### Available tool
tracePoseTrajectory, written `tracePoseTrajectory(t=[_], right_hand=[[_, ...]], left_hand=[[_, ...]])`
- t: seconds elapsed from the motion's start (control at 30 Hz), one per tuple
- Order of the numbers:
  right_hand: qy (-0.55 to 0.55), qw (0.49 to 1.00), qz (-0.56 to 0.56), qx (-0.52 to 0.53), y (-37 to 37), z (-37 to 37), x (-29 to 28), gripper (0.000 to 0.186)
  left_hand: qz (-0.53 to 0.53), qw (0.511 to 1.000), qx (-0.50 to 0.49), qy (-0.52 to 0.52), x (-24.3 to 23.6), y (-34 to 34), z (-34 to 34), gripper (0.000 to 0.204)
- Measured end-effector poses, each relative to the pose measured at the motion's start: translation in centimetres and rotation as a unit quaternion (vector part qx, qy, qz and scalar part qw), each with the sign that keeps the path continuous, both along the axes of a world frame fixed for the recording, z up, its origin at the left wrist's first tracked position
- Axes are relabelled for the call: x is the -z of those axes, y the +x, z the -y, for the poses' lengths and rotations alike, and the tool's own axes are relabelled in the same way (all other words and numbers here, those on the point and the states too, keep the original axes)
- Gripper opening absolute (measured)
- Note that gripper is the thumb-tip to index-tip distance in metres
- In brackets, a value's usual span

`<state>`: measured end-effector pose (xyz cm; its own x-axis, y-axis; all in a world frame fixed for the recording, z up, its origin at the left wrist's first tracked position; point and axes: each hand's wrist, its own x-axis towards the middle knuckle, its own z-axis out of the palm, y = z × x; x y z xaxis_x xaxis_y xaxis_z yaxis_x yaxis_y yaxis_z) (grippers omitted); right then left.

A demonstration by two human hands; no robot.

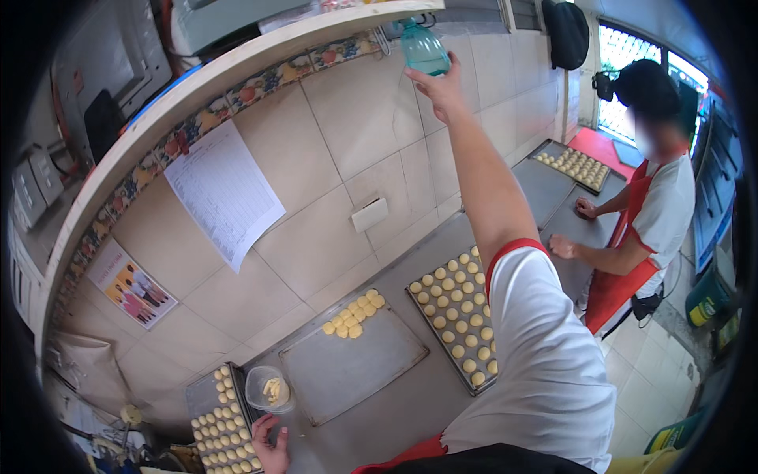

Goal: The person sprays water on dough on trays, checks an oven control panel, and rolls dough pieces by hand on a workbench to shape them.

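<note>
My right hand [438, 87] is raised at the top of the view, gripping a translucent teal plastic bottle [422, 49] beside the wooden shelf edge [284, 28]. At lower left my left hand [271, 445] has its fingers apart and slightly bent, just below a clear plastic container [260, 389] with pale yellow pieces inside. Left of it lies a tray of round dough balls [197, 387]. Between my arms are a bare metal tray [355, 387], a cluster of flattened dough pieces [353, 316] along its back, and another filled tray [412, 292], partly hidden by my right arm.
A co-worker in white shirt and red apron [655, 205] stands at the right, hands on the steel counter [584, 229], near a further dough tray [541, 148]. Papers [225, 193] hang on the tiled wall [332, 134]. Green buckets [707, 296] stand at the far right.
</note>
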<state>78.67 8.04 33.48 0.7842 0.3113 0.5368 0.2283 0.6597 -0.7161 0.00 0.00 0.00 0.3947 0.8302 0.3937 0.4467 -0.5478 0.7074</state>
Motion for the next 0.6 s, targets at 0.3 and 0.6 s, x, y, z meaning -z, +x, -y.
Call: tracePoseTrajectory(t=[0.3,0.6], right_hand=[[0.032,0.986,0.098,0.129,4.9,2.6,-1.7,0.101],[0.021,0.979,0.103,0.176,4.6,10.5,-10.1,0.107]], left_hand=[[0.055,0.992,-0.075,-0.082,4.5,2.4,5.8,0.028],[0.101,0.985,-0.116,-0.082,2.4,6.6,14.3,0.022]])
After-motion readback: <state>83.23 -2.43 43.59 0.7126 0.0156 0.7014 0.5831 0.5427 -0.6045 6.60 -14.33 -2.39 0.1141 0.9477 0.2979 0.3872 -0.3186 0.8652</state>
